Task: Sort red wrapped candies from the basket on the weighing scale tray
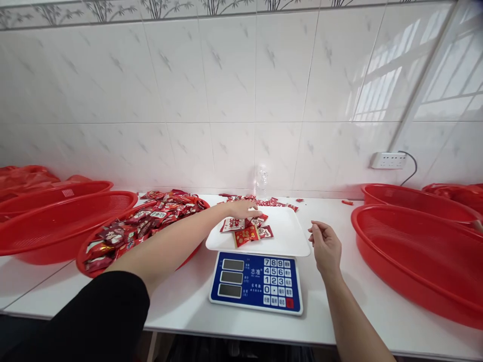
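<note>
My left hand (241,208) reaches over the white weighing tray (290,234), palm down, its fingers apart just above several small red and white wrapped snack packets (247,235). The fingertips are partly hidden, and I cannot tell if they touch a packet. The tray sits on top of a scale with a blue keypad panel (256,281); its displays look blank. My right hand (326,246) is held just off the tray's right edge, fingers curled closed, with nothing seen in them. Under my left forearm stands a red basket (199,201) heaped with wrapped packets (158,213).
Red baskets (415,261) stand on the right, and more red baskets (71,231) on the left. Behind the tray are loose packets (273,202) and a clear plastic bottle (261,181) against the tiled wall. A power socket (388,160) is on the wall.
</note>
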`<action>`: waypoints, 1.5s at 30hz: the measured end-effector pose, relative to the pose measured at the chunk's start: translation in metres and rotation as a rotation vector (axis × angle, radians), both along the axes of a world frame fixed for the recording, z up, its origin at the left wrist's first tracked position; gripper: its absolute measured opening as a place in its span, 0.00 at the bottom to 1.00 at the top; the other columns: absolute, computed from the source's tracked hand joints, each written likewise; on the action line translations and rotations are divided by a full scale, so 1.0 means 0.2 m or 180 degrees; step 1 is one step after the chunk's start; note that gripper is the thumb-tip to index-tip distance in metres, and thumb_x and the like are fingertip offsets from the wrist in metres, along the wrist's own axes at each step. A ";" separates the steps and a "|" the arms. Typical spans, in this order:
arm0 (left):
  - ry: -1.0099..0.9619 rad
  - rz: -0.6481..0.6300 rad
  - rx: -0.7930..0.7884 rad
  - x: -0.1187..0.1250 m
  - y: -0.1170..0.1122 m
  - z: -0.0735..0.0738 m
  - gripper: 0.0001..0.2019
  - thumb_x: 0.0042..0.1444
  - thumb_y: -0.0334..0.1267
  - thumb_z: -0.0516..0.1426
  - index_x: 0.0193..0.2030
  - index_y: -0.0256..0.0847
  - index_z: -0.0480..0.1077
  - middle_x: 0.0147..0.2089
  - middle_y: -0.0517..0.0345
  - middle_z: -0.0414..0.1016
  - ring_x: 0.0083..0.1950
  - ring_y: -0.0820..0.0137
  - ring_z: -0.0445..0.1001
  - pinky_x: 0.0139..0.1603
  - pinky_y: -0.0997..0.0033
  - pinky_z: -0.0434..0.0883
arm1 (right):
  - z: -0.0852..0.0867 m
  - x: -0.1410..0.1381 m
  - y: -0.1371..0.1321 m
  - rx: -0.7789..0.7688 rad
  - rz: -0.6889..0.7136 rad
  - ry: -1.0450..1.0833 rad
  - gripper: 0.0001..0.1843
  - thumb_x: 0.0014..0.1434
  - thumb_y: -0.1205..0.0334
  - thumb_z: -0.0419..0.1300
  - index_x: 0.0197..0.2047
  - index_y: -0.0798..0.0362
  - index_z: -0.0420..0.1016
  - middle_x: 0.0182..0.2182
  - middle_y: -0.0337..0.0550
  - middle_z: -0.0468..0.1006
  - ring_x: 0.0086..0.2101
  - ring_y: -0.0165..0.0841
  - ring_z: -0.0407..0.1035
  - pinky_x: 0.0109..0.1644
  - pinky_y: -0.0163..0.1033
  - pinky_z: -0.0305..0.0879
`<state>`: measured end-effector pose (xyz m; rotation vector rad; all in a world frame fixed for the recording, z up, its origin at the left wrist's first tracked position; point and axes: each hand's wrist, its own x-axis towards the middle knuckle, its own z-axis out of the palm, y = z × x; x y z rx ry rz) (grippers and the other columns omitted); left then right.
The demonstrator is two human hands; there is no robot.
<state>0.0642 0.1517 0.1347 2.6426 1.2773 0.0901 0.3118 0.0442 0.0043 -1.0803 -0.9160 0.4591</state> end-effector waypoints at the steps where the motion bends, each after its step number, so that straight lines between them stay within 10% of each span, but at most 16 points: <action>1: 0.0009 -0.0057 -0.0132 -0.03 -0.03 -0.02 0.33 0.54 0.63 0.49 0.60 0.43 0.65 0.64 0.49 0.65 0.62 0.59 0.64 0.58 0.66 0.61 | 0.00 0.00 0.00 -0.0013 0.0007 -0.0002 0.21 0.55 0.45 0.59 0.43 0.52 0.73 0.31 0.41 0.74 0.26 0.28 0.65 0.29 0.35 0.63; 5: 0.0296 -0.0133 -0.0490 -0.06 -0.14 -0.13 0.49 0.48 0.70 0.51 0.71 0.48 0.42 0.73 0.48 0.42 0.71 0.53 0.45 0.66 0.53 0.49 | 0.01 -0.01 -0.01 -0.0064 0.0013 -0.0030 0.22 0.54 0.43 0.59 0.42 0.53 0.74 0.30 0.41 0.75 0.25 0.28 0.65 0.29 0.36 0.64; 12: -0.0174 0.0220 0.0210 0.03 -0.23 -0.26 0.46 0.46 0.72 0.50 0.66 0.46 0.55 0.64 0.44 0.62 0.63 0.48 0.61 0.60 0.52 0.59 | -0.01 -0.02 0.00 -0.0106 -0.0003 -0.0095 0.22 0.54 0.43 0.59 0.42 0.52 0.74 0.30 0.41 0.74 0.25 0.28 0.64 0.27 0.35 0.63; 25: -0.1277 0.0441 -0.0105 0.04 -0.21 -0.19 0.41 0.45 0.44 0.63 0.66 0.43 0.53 0.38 0.57 0.74 0.39 0.62 0.74 0.38 0.67 0.69 | 0.00 -0.01 0.00 -0.0048 0.0022 -0.0084 0.22 0.54 0.44 0.59 0.42 0.53 0.73 0.29 0.41 0.74 0.25 0.28 0.65 0.27 0.35 0.64; 32: -0.1822 0.0653 -0.0041 0.07 -0.14 -0.13 0.16 0.49 0.46 0.60 0.41 0.38 0.71 0.37 0.56 0.76 0.37 0.66 0.73 0.35 0.70 0.68 | 0.00 -0.01 -0.01 -0.0070 0.0011 -0.0094 0.22 0.54 0.43 0.60 0.42 0.53 0.74 0.29 0.41 0.74 0.25 0.29 0.65 0.28 0.35 0.64; 40: -0.1339 0.0828 0.0234 0.22 -0.05 -0.20 0.22 0.52 0.52 0.57 0.48 0.38 0.70 0.52 0.46 0.73 0.53 0.55 0.71 0.51 0.61 0.67 | 0.00 -0.01 -0.01 -0.0032 0.0054 -0.0079 0.21 0.55 0.44 0.59 0.42 0.53 0.73 0.28 0.41 0.74 0.25 0.29 0.65 0.29 0.35 0.65; 45: -0.0526 0.0420 -0.0094 0.28 -0.08 -0.20 0.46 0.47 0.67 0.54 0.69 0.46 0.48 0.72 0.44 0.44 0.71 0.46 0.44 0.64 0.45 0.52 | 0.01 -0.01 0.00 -0.0021 0.0052 -0.0083 0.21 0.55 0.44 0.59 0.42 0.53 0.73 0.27 0.40 0.74 0.24 0.28 0.64 0.28 0.35 0.65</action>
